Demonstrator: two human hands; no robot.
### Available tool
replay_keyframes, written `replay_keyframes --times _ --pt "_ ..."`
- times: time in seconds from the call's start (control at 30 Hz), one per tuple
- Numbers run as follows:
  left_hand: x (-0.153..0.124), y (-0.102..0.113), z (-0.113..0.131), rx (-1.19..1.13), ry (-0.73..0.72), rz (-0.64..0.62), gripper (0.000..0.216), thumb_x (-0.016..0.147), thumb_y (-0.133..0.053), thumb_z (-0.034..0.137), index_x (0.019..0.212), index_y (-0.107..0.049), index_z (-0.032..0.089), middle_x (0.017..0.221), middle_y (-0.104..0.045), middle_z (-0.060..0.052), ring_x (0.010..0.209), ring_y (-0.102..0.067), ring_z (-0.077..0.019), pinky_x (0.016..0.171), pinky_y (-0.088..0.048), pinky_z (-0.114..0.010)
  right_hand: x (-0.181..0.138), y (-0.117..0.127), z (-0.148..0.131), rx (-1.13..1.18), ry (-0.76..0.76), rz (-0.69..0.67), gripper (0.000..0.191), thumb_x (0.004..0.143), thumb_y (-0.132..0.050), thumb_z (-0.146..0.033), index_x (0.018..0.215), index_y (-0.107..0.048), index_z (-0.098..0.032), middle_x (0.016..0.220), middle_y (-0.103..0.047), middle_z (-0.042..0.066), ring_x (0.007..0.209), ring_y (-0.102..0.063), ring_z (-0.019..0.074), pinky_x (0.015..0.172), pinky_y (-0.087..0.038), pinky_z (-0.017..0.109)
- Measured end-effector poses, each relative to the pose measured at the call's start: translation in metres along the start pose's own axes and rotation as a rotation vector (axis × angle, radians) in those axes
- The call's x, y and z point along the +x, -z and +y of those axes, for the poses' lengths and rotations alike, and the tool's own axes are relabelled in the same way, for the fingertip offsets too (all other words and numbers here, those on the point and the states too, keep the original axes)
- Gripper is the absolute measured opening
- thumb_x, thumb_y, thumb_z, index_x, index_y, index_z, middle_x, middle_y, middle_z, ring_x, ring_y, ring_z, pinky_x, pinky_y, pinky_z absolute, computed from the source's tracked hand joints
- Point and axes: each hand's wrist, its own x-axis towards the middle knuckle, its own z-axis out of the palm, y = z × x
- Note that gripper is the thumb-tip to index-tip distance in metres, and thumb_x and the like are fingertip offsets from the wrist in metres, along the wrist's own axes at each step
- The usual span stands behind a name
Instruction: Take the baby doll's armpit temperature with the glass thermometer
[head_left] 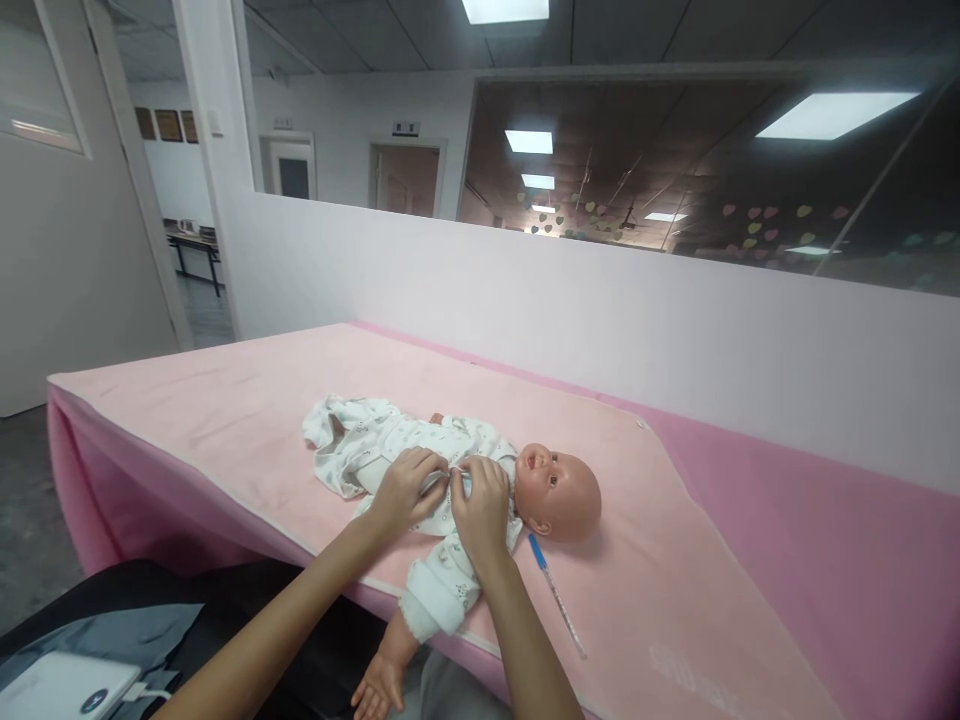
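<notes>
A baby doll (559, 492) lies on its back with its head to the right, dressed in a white printed baby outfit (439, 438). At the doll's chest my left hand (411, 488) is closed, its fingertips pinching the front of the outfit. My right hand (481, 500) pinches the same cloth just beside it, and the two sets of fingertips almost meet. A thin white strip shows between them; whether it is a tie or a cloth edge I cannot tell. One doll arm (390, 665) hangs over the table's near edge, its sleeve bunched above the wrist.
A thermometer-like stick with a blue end (546, 570) lies near the doll's head. The pink padded table (247, 400) meets a white wall (600, 310) with a window above. A white power bank (67, 688) with a cable sits at lower left, near my lap.
</notes>
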Motion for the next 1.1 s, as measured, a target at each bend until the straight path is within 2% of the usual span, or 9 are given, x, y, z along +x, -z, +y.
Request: replay_keyframes --times 0.23,0.37,0.5,0.6,0.67,0.77,0.87,1.1 --pt "0.001 0.001 0.000 0.063 0.013 -0.030 0.008 0.078 -0.048 0.020 0.083 -0.054 0.020 0.088 -0.059 -0.004 0.082 -0.053 -0.0196 0.075 -0.041 -0.034 -0.001 -0.001 0.001 -0.019 0.007 0.006 0.010 0.084 -0.044 -0.020 0.077 -0.051 -0.019 0.082 -0.057 0.004 0.080 -0.049 0.0180 0.075 -0.036 0.031" --pt "-0.003 0.009 -0.006 0.045 0.007 -0.097 0.015 0.081 -0.047 0.025 0.092 -0.056 0.020 0.094 -0.060 -0.006 0.088 -0.054 -0.0206 0.080 -0.042 -0.035 -0.001 -0.001 0.000 -0.079 0.064 0.020 0.011 0.084 -0.043 -0.019 0.078 -0.052 -0.018 0.081 -0.057 0.005 0.080 -0.049 0.0185 0.077 -0.037 0.033" --pt "-0.014 0.026 -0.018 -0.020 0.076 -0.131 0.026 0.082 -0.051 0.032 0.105 -0.055 0.022 0.109 -0.058 -0.006 0.101 -0.052 -0.0217 0.088 -0.041 -0.035 0.000 0.000 -0.005 -0.141 0.195 0.027 0.015 0.081 -0.042 -0.012 0.087 -0.055 -0.016 0.093 -0.058 0.008 0.092 -0.049 0.0208 0.088 -0.034 0.039" --pt "-0.022 0.035 -0.029 -0.100 0.158 -0.119 0.033 0.080 -0.054 0.036 0.110 -0.054 0.023 0.114 -0.057 -0.006 0.105 -0.052 -0.0222 0.090 -0.042 -0.035 0.000 0.000 -0.008 -0.082 0.357 -0.063 0.025 0.079 -0.042 -0.011 0.100 -0.054 -0.015 0.104 -0.057 0.008 0.102 -0.047 0.0206 0.094 -0.031 0.038" --pt "-0.025 0.037 -0.035 -0.156 0.181 -0.118 0.033 0.080 -0.054 0.037 0.110 -0.054 0.023 0.114 -0.057 -0.006 0.105 -0.053 -0.0221 0.091 -0.043 -0.035 0.001 0.000 -0.009 -0.041 0.397 -0.136 0.026 0.081 -0.041 -0.013 0.104 -0.054 -0.016 0.099 -0.059 0.007 0.097 -0.049 0.0187 0.090 -0.034 0.035" --pt "-0.027 0.037 -0.038 -0.206 0.177 -0.122 0.029 0.081 -0.053 0.036 0.107 -0.056 0.023 0.113 -0.059 -0.005 0.105 -0.053 -0.0219 0.091 -0.043 -0.035 0.004 -0.003 -0.009 -0.032 0.335 -0.178 0.022 0.083 -0.043 -0.019 0.100 -0.056 -0.017 0.086 -0.059 0.004 0.085 -0.050 0.0176 0.080 -0.037 0.032" --pt "-0.027 0.035 -0.038 -0.235 0.187 -0.112 0.027 0.083 -0.051 0.033 0.107 -0.056 0.022 0.112 -0.059 -0.005 0.104 -0.054 -0.0212 0.091 -0.043 -0.035 0.009 -0.008 -0.014 -0.075 0.282 -0.194 0.016 0.081 -0.050 -0.029 0.090 -0.059 -0.020 0.084 -0.057 0.004 0.082 -0.048 0.0187 0.076 -0.035 0.034" --pt "-0.030 0.034 -0.039 -0.042 0.145 -0.037 0.030 0.082 -0.050 0.027 0.112 -0.054 0.024 0.125 -0.049 -0.006 0.114 -0.045 -0.0234 0.097 -0.036 -0.039 0.013 -0.021 -0.027 -0.132 0.253 -0.159 0.009 0.074 -0.056 -0.025 0.082 -0.058 -0.020 0.087 -0.056 0.003 0.087 -0.046 0.0189 0.087 -0.029 0.038"
